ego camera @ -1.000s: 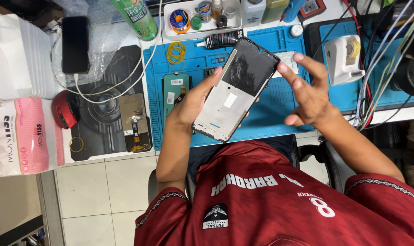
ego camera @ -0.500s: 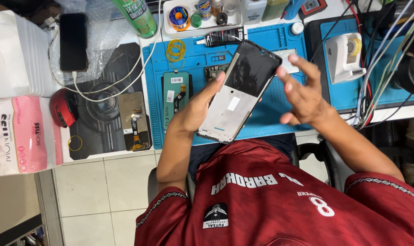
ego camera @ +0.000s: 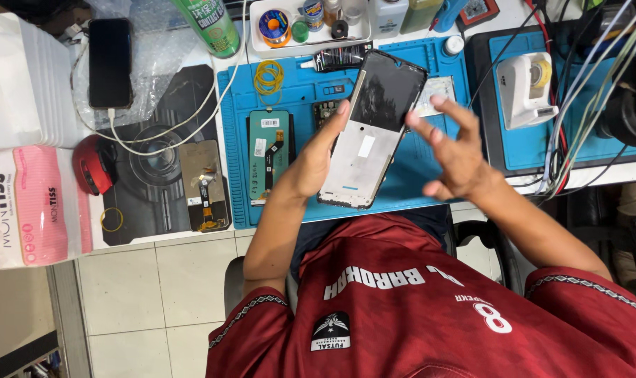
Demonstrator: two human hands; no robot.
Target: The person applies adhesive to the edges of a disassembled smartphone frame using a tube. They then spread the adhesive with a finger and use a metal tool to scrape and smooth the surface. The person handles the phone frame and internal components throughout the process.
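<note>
Head view | left hand (ego camera: pixel 311 164) clamps phone frame assembly (ego camera: pixel 370 129) by its edge, tilted above blue mat (ego camera: pixel 430 178), top toward 1 o'clock | right hand (ego camera: pixel 454 150) spread loose, empty, just beside frame at 3 o'clock | I judge reassembly unfinished: frame interior bare, green-backed display panel (ego camera: pixel 269 155) lies at 9 o'clock, unfitted.

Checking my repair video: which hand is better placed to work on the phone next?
Right, probably. The right hand is open and empty at the phone's edge, while the left hand grips the phone, holding it up.
</note>
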